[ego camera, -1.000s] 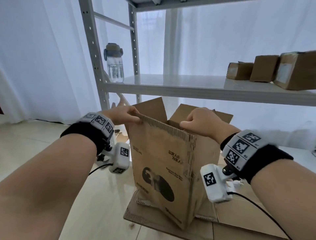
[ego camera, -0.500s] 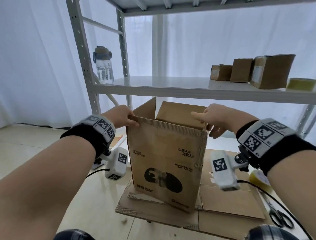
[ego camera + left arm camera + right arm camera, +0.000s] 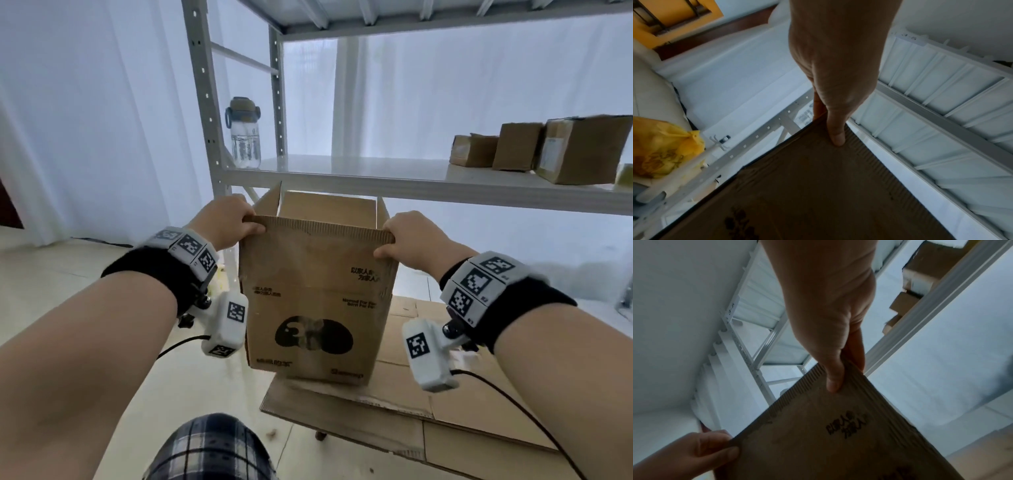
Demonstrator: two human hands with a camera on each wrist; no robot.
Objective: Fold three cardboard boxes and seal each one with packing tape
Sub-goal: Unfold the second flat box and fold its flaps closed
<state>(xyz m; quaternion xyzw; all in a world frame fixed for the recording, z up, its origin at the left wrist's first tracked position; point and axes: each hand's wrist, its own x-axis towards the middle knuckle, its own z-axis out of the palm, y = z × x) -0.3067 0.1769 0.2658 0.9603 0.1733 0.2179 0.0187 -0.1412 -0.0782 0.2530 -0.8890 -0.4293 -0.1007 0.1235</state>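
box [image 3: 318,308] interior hidden, print perhaps blurred

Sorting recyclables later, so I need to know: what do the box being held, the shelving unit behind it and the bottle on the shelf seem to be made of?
Box: brown corrugated cardboard, matte; fluting shows along its top edge, pinched by both hands.
Shelving unit: probably painted metal, light grey; its uprights carry rows of punched holes.
Bottle: seemingly clear plastic, see-through body with a darker lid; glass cannot be ruled out.
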